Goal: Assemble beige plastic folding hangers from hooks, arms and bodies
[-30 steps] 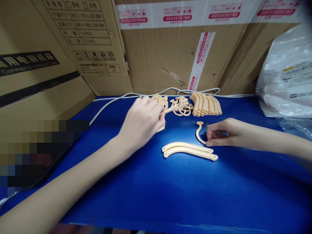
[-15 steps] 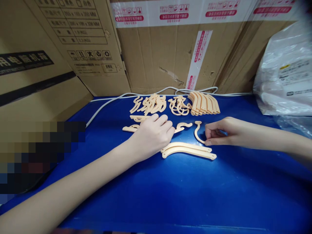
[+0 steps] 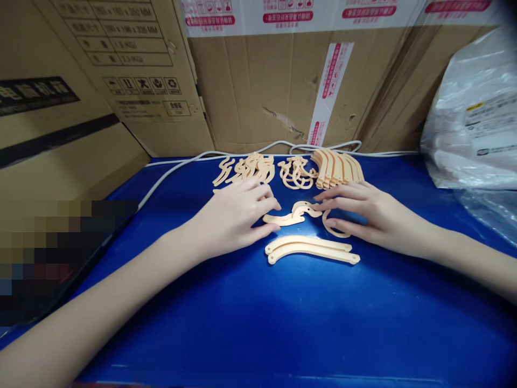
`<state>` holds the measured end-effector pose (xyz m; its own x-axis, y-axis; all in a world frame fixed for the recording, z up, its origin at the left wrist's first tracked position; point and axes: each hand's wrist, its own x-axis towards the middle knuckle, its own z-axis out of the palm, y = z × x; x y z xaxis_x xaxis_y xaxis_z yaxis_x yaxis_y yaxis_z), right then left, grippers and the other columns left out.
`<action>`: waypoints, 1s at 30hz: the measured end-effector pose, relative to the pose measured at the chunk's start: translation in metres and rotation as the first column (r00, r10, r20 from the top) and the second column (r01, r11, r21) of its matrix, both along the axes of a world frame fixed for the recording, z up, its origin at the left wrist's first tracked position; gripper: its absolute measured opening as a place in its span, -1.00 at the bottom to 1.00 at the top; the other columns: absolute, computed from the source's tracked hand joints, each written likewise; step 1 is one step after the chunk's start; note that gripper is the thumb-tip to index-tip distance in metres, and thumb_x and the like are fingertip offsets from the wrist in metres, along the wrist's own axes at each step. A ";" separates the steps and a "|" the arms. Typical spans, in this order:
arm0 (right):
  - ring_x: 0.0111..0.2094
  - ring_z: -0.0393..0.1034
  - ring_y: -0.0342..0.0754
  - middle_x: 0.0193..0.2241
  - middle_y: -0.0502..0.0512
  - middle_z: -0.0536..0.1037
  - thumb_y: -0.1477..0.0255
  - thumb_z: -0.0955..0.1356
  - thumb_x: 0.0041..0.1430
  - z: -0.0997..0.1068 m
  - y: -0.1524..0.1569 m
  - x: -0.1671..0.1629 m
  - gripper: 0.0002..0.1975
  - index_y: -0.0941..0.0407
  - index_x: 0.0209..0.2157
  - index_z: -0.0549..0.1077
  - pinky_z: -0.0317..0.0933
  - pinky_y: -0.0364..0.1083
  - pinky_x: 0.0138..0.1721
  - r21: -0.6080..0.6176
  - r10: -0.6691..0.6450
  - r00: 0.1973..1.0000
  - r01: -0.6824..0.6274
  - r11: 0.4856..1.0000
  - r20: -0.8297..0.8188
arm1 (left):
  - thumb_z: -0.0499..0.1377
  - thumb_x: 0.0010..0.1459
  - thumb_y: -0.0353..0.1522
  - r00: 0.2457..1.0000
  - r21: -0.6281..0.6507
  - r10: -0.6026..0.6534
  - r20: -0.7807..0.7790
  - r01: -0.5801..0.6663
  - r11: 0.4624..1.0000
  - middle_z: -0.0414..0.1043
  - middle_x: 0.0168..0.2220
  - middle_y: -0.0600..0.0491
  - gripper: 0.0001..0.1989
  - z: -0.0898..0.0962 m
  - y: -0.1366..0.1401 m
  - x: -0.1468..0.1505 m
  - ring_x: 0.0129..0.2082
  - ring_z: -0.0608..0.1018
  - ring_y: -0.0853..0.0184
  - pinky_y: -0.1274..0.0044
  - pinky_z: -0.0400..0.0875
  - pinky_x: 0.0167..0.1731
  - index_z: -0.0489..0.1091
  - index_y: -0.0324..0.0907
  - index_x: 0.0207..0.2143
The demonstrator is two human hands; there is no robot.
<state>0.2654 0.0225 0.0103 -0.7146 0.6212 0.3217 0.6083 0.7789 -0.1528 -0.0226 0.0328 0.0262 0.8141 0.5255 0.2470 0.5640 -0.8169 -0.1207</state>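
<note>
My left hand (image 3: 236, 213) hovers low over the table with thumb and fingers apart, just left of two overlapping S-shaped pale wooden pieces (image 3: 283, 220). It covers most of the pieces beneath it. Opposite, my right hand (image 3: 365, 213) has its fingers stretched out, the fingertips at the right end of those S-shaped pieces; whether they touch is unclear. Its thumb lies over a hook-shaped wooden piece (image 3: 332, 230), partly hidden. Closer to me, two long curved wooden strips (image 3: 311, 250) lie side by side.
Along the back of the blue table (image 3: 299, 323) lie piles of S-shaped pieces (image 3: 254, 168), hook-shaped pieces (image 3: 298, 173) and curved strips (image 3: 339, 168). Behind them run a white cable (image 3: 173, 175) and cardboard boxes (image 3: 258, 91). A plastic-wrapped package (image 3: 472, 118) stands at right.
My right hand has let go of the hook-shaped piece and spread its fingers, shifting slightly left. My left hand has opened and moved left, uncovering more of the S-shaped pieces.
</note>
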 end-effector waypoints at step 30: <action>0.09 0.37 0.09 0.09 0.19 0.47 0.28 0.25 0.33 -0.010 -0.004 -0.010 -0.63 0.05 0.11 0.44 0.18 0.16 0.09 -0.005 0.002 0.999 -0.002 1.000 0.044 | 0.02 0.35 -0.34 0.995 -0.167 -0.086 0.056 0.094 0.982 0.51 -0.06 0.01 -0.74 0.005 -0.002 0.001 -0.04 0.47 0.28 0.41 0.27 0.01 0.48 -0.14 -0.07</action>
<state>0.2552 0.0185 0.0000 -0.7293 0.6213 0.2867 0.6129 0.7794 -0.1298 -0.0218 0.0307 0.0308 0.8492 0.4884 0.2008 0.4893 -0.8707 0.0488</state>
